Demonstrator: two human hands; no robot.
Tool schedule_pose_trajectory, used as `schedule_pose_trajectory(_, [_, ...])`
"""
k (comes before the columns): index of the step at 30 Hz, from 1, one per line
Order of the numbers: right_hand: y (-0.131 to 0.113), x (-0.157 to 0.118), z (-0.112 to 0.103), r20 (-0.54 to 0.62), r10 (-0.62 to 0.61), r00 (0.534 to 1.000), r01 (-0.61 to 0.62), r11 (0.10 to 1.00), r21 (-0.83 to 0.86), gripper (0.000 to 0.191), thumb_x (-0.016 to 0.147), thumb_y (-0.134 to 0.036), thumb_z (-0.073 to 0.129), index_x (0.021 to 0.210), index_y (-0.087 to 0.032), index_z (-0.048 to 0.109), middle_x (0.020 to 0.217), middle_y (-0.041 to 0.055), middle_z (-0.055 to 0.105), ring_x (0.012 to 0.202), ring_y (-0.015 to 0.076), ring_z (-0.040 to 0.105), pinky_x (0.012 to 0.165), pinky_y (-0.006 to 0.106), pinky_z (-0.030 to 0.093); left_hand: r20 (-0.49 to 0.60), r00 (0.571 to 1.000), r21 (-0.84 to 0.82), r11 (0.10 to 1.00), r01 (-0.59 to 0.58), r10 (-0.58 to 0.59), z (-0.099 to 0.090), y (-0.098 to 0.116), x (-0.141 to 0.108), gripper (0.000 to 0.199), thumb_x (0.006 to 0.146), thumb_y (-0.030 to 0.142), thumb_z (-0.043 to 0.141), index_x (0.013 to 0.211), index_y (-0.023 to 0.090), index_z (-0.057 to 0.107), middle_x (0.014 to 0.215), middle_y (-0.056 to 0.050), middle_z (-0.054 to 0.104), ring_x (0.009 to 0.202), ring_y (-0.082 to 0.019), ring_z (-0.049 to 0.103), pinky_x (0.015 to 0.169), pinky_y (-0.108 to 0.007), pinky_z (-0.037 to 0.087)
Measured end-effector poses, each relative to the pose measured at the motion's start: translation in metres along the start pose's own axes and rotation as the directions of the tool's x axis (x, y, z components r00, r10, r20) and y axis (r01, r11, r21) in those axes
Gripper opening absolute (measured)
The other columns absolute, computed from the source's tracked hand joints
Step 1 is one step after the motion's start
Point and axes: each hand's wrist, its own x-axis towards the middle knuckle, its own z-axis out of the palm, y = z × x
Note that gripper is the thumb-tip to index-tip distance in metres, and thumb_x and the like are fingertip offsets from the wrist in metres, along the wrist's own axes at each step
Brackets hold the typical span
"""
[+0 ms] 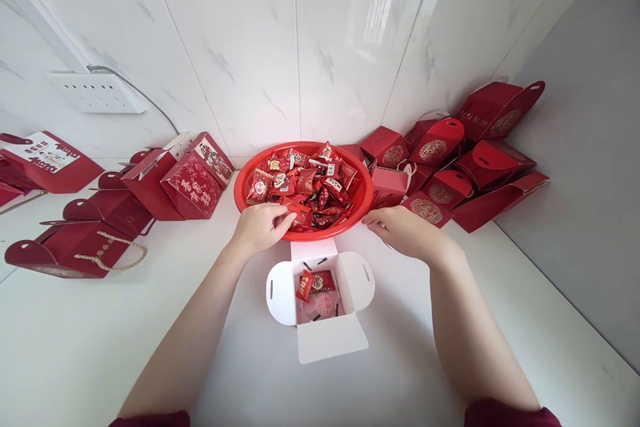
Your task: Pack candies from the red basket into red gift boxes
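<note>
A red plastic basket point(241, 203) full of wrapped candies point(305, 180) stands against the wall. At its front left rim, my left hand point(261, 225) pinches a red candy packet point(299, 215) between thumb and fingers. My right hand point(405, 232) is closed beside the basket's right rim, fingertips pressed together; what they hold, if anything, is hidden. Between my forearms sits an open gift box point(333, 340), its white flaps spread outward. Inside it lie a small red candy packet point(305, 285), a dark red packet point(325, 280) and a pink round item point(323, 305).
Folded red gift boxes stand at the left, one with a rope handle point(113, 257) and a patterned one point(195, 183). Several more red boxes point(440, 190) are piled at the right by a grey panel point(585, 147). A power strip point(97, 92) with a cable is on the tiled wall.
</note>
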Motion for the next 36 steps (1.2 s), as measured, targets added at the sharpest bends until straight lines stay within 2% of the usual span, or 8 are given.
schedule_pose_trajectory(4, [0.003, -0.008, 0.008, 0.136, -0.095, 0.986, 0.084, 0.993, 0.083, 0.031, 0.087, -0.017, 0.055, 0.115, -0.02, 0.068, 0.111, 0.0071, 0.071, 0.097, 0.0224, 0.067, 0.079, 0.03, 0.051, -0.248, 0.967, -0.221, 0.968, -0.121, 0.064, -0.01, 0.009, -0.002, 0.016, 0.091, 0.028, 0.053, 0.084, 0.018, 0.064, 0.082, -0.002, 0.065, 0.075, -0.015, 0.058, 0.071, -0.026, 0.042])
schedule_pose_trajectory(8, [0.006, -0.028, 0.022, 0.151, -0.212, 0.966, 0.18, 0.963, 0.201, 0.029, 0.093, -0.023, 0.048, 0.115, -0.023, 0.066, 0.109, 0.006, 0.071, 0.095, 0.0209, 0.067, 0.082, 0.033, 0.052, -0.383, 0.924, -0.331, 0.936, -0.121, -0.016, -0.015, 0.021, -0.032, 0.027, 0.089, 0.029, 0.059, 0.065, 0.017, 0.055, 0.062, 0.002, 0.055, 0.058, -0.011, 0.049, 0.058, -0.023, 0.038])
schedule_pose_trajectory(13, [0.011, -0.058, 0.05, 0.125, -0.195, 0.973, 0.151, 0.942, 0.299, 0.06, 0.082, -0.027, 0.066, 0.138, -0.025, 0.047, 0.119, 0.0066, 0.066, 0.1, 0.0222, 0.064, 0.085, 0.034, 0.052, 0.038, 0.97, -0.515, 0.827, 0.225, -0.24, 0.004, 0.023, -0.08, 0.045, 0.095, 0.043, 0.048, 0.062, 0.015, 0.059, 0.055, 0.001, 0.055, 0.054, -0.012, 0.051, 0.054, -0.023, 0.039])
schedule_pose_trajectory(16, [0.01, -0.073, 0.064, 0.247, -0.128, 0.96, 0.065, 0.967, 0.248, 0.042, 0.072, -0.04, 0.077, 0.108, -0.02, 0.066, 0.101, 0.0068, 0.071, 0.088, 0.025, 0.066, 0.078, 0.035, 0.053, 0.317, 0.934, -0.706, 0.617, 0.347, -0.162, 0.016, 0.025, -0.094, 0.044, 0.098, 0.05, 0.042, 0.103, 0.015, 0.068, 0.092, -0.006, 0.071, 0.086, -0.022, 0.066, 0.074, -0.03, 0.053])
schedule_pose_trajectory(18, [0.006, -0.08, 0.071, 0.344, -0.192, 0.919, 0.075, 0.942, 0.326, 0.039, 0.07, -0.043, 0.08, 0.1, -0.021, 0.069, 0.091, 0.0037, 0.072, 0.081, 0.0235, 0.067, 0.076, 0.034, 0.053, 0.375, 0.926, -0.801, 0.487, 0.349, -0.046, 0.021, 0.029, -0.1, 0.047, 0.098, 0.049, 0.043, 0.131, 0.019, 0.057, 0.123, -0.01, 0.066, 0.114, -0.028, 0.062, 0.094, -0.038, 0.052])
schedule_pose_trajectory(23, [0.003, -0.087, 0.086, 0.228, -0.445, 0.866, 0.193, 0.718, 0.668, 0.033, 0.09, -0.047, 0.06, 0.105, -0.02, 0.07, 0.09, 0.0032, 0.072, 0.085, 0.0184, 0.065, 0.08, 0.029, 0.051, 0.252, 0.962, -0.85, 0.5, 0.168, 0.105, 0.028, 0.037, -0.122, 0.061, 0.097, 0.054, 0.044, 0.149, 0.022, 0.039, 0.148, -0.014, 0.047, 0.134, -0.034, 0.046, 0.109, -0.047, 0.042])
schedule_pose_trajectory(29, [0.003, -0.081, 0.104, -0.049, -0.31, 0.949, 0.277, 0.752, 0.598, 0.043, 0.096, -0.048, 0.052, 0.069, -0.015, 0.062, 0.063, -0.0003, 0.056, 0.059, 0.0104, 0.047, 0.058, 0.022, 0.038, -0.003, 0.977, -0.652, 0.74, -0.165, 0.215, 0.041, 0.031, -0.134, 0.077, 0.092, 0.067, 0.041, 0.15, 0.017, 0.037, 0.148, -0.02, 0.042, 0.137, -0.04, 0.039, 0.11, -0.052, 0.038])
schedule_pose_trajectory(36, [-0.004, -0.082, 0.113, -0.213, -0.345, 0.914, 0.405, 0.755, 0.515, 0.042, 0.098, -0.039, 0.053, 0.062, -0.018, 0.044, 0.06, -0.0026, 0.045, 0.06, 0.0107, 0.04, 0.061, 0.025, 0.035, -0.284, 0.883, -0.42, 0.78, -0.464, 0.373, 0.041, 0.037, -0.135, 0.06, 0.091, 0.051, 0.052, 0.139, 0.016, 0.048, 0.126, -0.019, 0.056, 0.11, -0.032, 0.06, 0.085, -0.041, 0.056])
